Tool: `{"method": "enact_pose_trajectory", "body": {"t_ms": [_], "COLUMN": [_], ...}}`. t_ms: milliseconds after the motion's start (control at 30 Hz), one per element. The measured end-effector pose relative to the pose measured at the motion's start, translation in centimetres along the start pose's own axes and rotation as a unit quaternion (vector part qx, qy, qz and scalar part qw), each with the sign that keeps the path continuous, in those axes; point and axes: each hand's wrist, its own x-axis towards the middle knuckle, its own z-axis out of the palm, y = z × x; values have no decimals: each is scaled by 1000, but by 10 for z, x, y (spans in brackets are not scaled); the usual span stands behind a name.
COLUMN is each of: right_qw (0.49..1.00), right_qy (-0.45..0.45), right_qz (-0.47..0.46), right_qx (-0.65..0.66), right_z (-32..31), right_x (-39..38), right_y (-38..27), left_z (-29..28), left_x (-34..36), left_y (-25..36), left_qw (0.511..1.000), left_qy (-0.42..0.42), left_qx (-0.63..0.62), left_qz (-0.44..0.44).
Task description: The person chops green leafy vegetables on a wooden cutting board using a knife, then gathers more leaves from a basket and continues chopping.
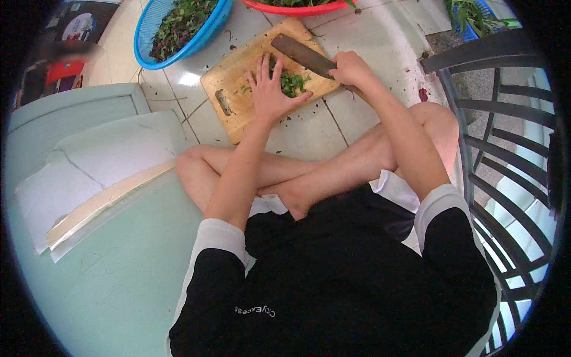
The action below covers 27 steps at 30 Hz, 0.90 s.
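I sit cross-legged on a tiled floor with a wooden cutting board (238, 71) in front of me. My left hand (270, 89) lies flat, fingers spread, on a small heap of chopped green leaves (291, 83) on the board. My right hand (351, 68) grips the handle of a large cleaver (300, 53), whose dark blade rests over the board just beyond the greens.
A blue basket (178, 30) of dark leaves stands at the back left, a red bowl (297, 7) of greens behind the board. More greens (476, 18) lie at the back right. A dark metal railing (505, 119) runs along my right. Pale boards (101, 172) lie to my left.
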Motion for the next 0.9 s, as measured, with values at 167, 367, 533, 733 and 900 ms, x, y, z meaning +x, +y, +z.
{"method": "enact_pose_trajectory", "body": {"t_ms": [167,367,533,733,900], "right_qw": [1000,998,998,999,999], "right_qy": [-18,33,-11,-10,-35], "right_qz": [-15,-60,-29,-15,5], "right_qx": [10,11,58,41,23], "right_z": [-9,-10,-6,-22,-17], "right_x": [1,-3,-7,-13,-7], "right_y": [-6,-5,-9,-16,-1], "left_z": [13,12,1,-128,-227], "left_x": [-2,10,28,122,215], "left_y": [-4,-22,-43,-92,-152], "left_qw": [999,1000,991,949,892], "left_qy": [24,2,1,159,379], "left_qx": [10,-10,-116,-173,-199], "left_qz": [-23,-2,-71,-211,-147]}}
